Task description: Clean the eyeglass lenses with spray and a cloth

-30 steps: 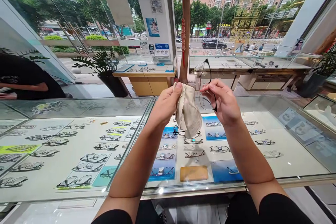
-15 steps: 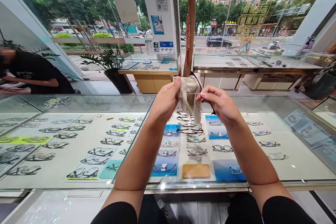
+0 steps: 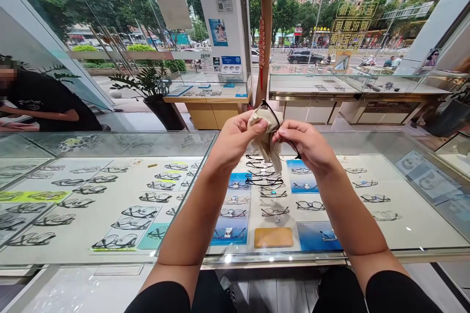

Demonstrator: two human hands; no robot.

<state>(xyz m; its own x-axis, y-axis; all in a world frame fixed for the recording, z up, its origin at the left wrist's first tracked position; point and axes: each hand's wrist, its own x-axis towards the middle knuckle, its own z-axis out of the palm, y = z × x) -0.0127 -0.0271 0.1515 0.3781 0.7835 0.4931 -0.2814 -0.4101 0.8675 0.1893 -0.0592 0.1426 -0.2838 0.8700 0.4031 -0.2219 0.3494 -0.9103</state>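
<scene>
Above the glass display case, a pair of eyeglasses (image 3: 276, 116) is held up between my hands. My left hand (image 3: 239, 141) is closed on a beige cleaning cloth (image 3: 265, 143), thumb pressed on it over one lens. The cloth's lower end hangs loose. With thumb and fingertips pinched, my right hand (image 3: 305, 141) grips the frame near its middle. One dark temple arm curves up over the cloth, and the other reaches toward my right palm. Part of the lens is hidden by the cloth.
Rows of eyeglasses (image 3: 134, 212) lie inside the glass case (image 3: 121, 257), with a tan rectangular case (image 3: 273, 237) near its front. A person in a black shirt (image 3: 47, 98) leans at the far left. A potted plant (image 3: 165, 112) and further display counters (image 3: 209, 100) stand beyond, before the windows.
My left thumb has moved from the cloth's upper edge down onto its front, bunching the cloth around the lens. The eyeglasses have tilted slightly in my hands.
</scene>
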